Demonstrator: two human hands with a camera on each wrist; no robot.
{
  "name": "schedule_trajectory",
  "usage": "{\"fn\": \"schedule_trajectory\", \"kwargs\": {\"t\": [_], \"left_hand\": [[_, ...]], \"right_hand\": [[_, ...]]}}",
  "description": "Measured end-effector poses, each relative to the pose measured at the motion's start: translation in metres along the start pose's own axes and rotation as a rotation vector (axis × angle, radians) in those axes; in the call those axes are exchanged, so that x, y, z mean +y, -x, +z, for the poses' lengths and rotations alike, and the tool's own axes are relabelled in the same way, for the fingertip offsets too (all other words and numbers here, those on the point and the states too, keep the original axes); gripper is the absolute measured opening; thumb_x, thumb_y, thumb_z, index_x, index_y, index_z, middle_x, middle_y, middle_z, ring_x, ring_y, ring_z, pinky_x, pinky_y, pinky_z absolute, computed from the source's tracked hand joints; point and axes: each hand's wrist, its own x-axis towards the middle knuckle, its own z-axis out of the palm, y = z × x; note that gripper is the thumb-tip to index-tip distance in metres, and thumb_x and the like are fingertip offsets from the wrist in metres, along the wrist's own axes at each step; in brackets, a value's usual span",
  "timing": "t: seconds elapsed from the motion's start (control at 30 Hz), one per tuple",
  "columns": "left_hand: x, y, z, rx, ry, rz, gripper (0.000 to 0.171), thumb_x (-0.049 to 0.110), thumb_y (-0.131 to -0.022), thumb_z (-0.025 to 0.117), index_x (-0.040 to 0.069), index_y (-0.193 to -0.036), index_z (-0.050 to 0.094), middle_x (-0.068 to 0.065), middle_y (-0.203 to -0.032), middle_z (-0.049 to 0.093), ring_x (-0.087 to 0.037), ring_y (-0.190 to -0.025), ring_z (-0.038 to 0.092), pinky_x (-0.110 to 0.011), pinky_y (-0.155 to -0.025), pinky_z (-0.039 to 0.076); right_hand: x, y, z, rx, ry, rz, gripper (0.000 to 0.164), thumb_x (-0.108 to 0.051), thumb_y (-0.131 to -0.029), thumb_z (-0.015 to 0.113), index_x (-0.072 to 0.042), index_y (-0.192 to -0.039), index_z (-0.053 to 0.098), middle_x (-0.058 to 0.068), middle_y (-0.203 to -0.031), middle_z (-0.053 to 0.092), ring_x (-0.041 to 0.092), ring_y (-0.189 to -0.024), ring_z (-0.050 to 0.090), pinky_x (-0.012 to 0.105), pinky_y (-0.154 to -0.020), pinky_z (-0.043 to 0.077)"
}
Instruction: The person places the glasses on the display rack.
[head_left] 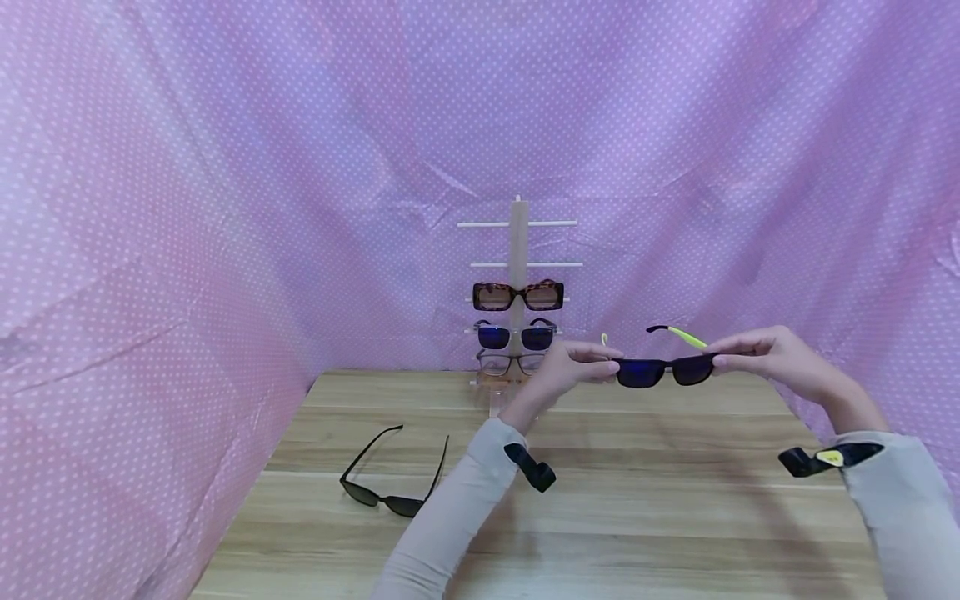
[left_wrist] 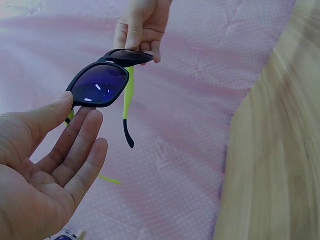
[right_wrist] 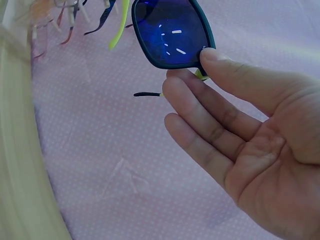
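Sunglasses [head_left: 642, 373] with a black front, dark blue lenses and yellow-green temples are held up over the right part of the table, temples unfolded and pointing away. My left hand [head_left: 564, 370] pinches one end of the frame between thumb and fingers. At the other end, my right hand [head_left: 780, 360] pinches the opposite corner. In the left wrist view the thumb lies on the lens rim of the sunglasses [left_wrist: 100, 86], fingers behind. The right wrist view has my right hand [right_wrist: 260, 135] gripping the sunglasses [right_wrist: 172, 35] by the hinge corner.
Behind my left hand rises a display stand [head_left: 518, 242] with white crossbars. It carries tortoiseshell sunglasses [head_left: 517, 284], blue-lensed glasses [head_left: 493, 337] and clear-lensed glasses [head_left: 493, 365]. Black sunglasses [head_left: 382, 502] lie unfolded on the wooden table [head_left: 300, 483], beside my left sleeve. A pink dotted cloth [head_left: 225, 208] hangs around.
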Motion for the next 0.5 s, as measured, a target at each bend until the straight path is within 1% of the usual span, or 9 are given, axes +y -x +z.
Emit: {"fn": "schedule_trajectory", "kwargs": {"t": [0.1, 0.2, 0.33, 0.43, 0.5], "left_hand": [[0.007, 0.001, -0.003, -0.009, -0.001, 0.025, 0.027, 0.004, -0.094, 0.072, -0.003, -0.12, 0.072, -0.02, -0.11, 0.076, -0.008, -0.083, 0.073, -0.039, -0.09, 0.062], [0.014, 0.003, -0.005, -0.017, -0.005, 0.052, 0.028, 0.006, -0.095, 0.071, -0.003, -0.121, 0.072, -0.018, -0.114, 0.075, -0.008, -0.088, 0.073, -0.034, -0.09, 0.062], [0.024, 0.006, -0.006, -0.02, -0.012, 0.087, 0.028, 0.007, -0.096, 0.071, -0.003, -0.122, 0.071, -0.022, -0.119, 0.072, -0.003, -0.089, 0.071, -0.031, -0.089, 0.062], [0.03, 0.007, -0.007, -0.019, -0.017, 0.112, 0.028, 0.006, -0.096, 0.07, -0.004, -0.121, 0.071, -0.022, -0.118, 0.072, -0.002, -0.089, 0.07, -0.031, -0.09, 0.062], [0.032, 0.008, -0.008, -0.02, -0.027, 0.126, 0.028, 0.007, -0.096, 0.071, -0.004, -0.122, 0.071, -0.02, -0.115, 0.073, -0.003, -0.089, 0.07, -0.03, -0.089, 0.062]], "right_hand": [[-0.003, 0.0, -0.001, 0.02, -0.01, 0.001, 0.022, -0.006, -0.097, 0.068, 0.0, -0.118, 0.073, -0.001, -0.095, 0.08, 0.0, -0.093, 0.071, 0.014, -0.079, 0.055], [-0.007, 0.001, 0.0, 0.045, -0.023, -0.004, 0.023, -0.004, -0.097, 0.068, 0.001, -0.119, 0.073, -0.003, -0.095, 0.08, 0.0, -0.091, 0.072, 0.014, -0.078, 0.056], [-0.013, 0.002, 0.004, 0.127, -0.001, 0.002, 0.024, -0.003, -0.095, 0.069, 0.001, -0.118, 0.073, -0.008, -0.092, 0.079, 0.001, -0.086, 0.07, 0.015, -0.074, 0.054], [-0.019, 0.003, 0.005, 0.191, 0.023, 0.006, 0.023, -0.003, -0.094, 0.07, 0.0, -0.117, 0.074, -0.011, -0.091, 0.079, 0.002, -0.082, 0.068, 0.017, -0.071, 0.052], [-0.024, 0.003, 0.006, 0.211, 0.025, -0.003, 0.022, -0.002, -0.094, 0.07, 0.001, -0.116, 0.074, -0.01, -0.091, 0.079, 0.003, -0.082, 0.068, 0.016, -0.072, 0.051]]}}
